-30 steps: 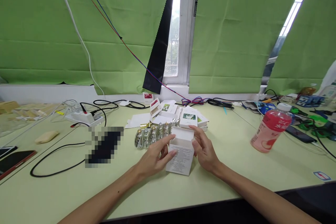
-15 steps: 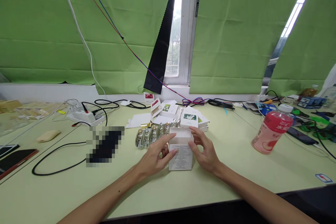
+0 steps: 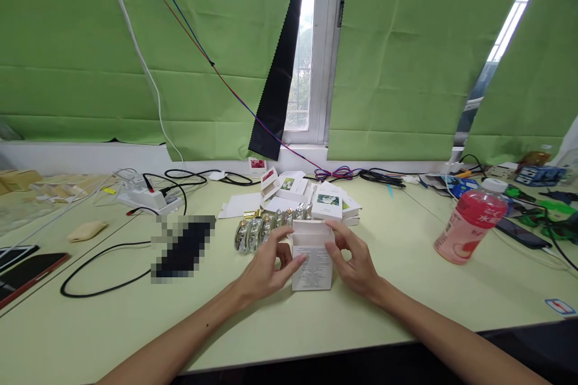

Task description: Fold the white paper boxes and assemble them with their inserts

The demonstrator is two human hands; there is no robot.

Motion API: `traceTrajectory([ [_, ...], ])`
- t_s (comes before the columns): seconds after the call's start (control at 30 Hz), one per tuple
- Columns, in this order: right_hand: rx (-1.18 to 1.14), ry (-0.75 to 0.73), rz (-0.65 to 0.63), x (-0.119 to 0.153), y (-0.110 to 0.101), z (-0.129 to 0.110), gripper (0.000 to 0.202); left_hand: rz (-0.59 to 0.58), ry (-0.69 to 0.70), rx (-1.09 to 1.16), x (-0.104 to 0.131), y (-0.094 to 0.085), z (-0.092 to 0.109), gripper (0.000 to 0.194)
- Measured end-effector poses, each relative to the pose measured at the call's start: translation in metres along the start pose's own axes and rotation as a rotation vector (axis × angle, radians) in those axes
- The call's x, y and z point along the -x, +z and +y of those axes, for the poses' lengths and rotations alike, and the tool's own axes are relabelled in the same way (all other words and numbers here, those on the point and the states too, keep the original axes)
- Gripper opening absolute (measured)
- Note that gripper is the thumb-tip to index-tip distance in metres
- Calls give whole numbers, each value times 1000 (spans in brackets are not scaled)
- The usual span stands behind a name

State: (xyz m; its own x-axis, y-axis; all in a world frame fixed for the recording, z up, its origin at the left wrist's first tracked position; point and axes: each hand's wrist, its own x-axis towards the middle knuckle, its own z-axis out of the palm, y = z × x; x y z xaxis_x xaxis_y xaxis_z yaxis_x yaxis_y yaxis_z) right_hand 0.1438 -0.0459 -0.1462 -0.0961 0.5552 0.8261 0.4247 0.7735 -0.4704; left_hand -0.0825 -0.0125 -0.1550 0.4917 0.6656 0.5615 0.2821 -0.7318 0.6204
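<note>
A white carton (image 3: 312,274) with fine grey print on its near face stands upright on the table, its top flap raised. My left hand (image 3: 271,261) grips its left side, thumb on the printed face and index finger at the upper left edge. On the other side my right hand (image 3: 354,257) holds it, thumb at the front upper right and index finger along the top edge. Behind the carton several clear-wrapped bottles (image 3: 255,233) stand in a cluster. A pile of white boxes (image 3: 328,201) with flower pictures lies beyond them. The carton's inside is mostly hidden.
To the right stands a pink drink bottle (image 3: 469,225), with a phone (image 3: 524,233) behind it. On the left are a power strip (image 3: 149,195), a looped black cable (image 3: 81,295), a pixelated dark patch (image 3: 185,246) and a red-edged phone (image 3: 31,277).
My left index finger has shifted slightly left and up along the carton's top edge. Both hands stay on the carton, and the whole view has shifted a little.
</note>
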Motion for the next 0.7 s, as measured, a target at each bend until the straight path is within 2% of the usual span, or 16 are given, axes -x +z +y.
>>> traceTrajectory([
  [0.4,14,-44,18,4,0,2,34,94,114,-40,0,-3,5,26],
  [0.7,-45,-24,73,8,4,5,28,143,147,-41,1,-1,1,27],
])
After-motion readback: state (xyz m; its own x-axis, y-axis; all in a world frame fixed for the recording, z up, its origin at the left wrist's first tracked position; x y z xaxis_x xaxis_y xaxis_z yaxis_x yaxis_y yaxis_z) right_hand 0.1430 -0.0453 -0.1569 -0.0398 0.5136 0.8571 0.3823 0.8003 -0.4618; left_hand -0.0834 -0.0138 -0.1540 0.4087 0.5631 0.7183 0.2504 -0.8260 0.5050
